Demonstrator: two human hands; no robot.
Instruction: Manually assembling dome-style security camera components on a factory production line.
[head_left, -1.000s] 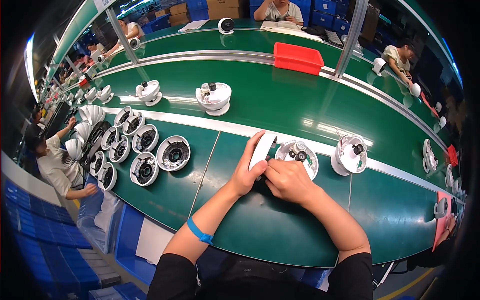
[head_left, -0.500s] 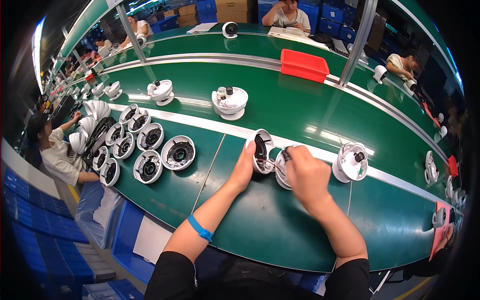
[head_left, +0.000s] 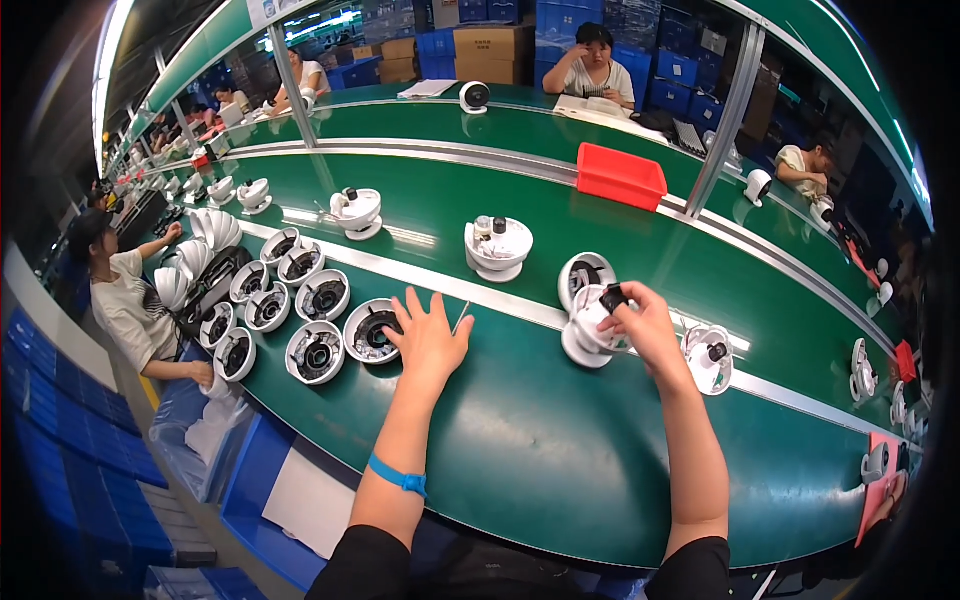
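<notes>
My left hand (head_left: 430, 335) is open with fingers spread, at the right side of a white bowl-shaped shell (head_left: 357, 352) with a black ring inside. My right hand (head_left: 648, 325) is closed, thumb and fingers on the black cylindrical part (head_left: 612, 297) of a white round housing (head_left: 585, 338) with a base. This housing leans tilted at the bench's back edge. Right behind it, touching or nearly so, is another white shell (head_left: 587, 270) with a dark inside. Wires between these two are hidden or too small to make out.
Several similar white shells stand at the left of the green bench (head_left: 520, 440). White units (head_left: 498, 250) sit on the green belt beyond, another (head_left: 708, 360) right of my right hand. A red tray (head_left: 620, 178) lies farther back. A co-worker (head_left: 135, 300) sits at left.
My left hand has let go of the white shell and moved left, its fingers spreading. The shell now rests behind the housing, which my right hand still touches. The view has shifted slightly.
</notes>
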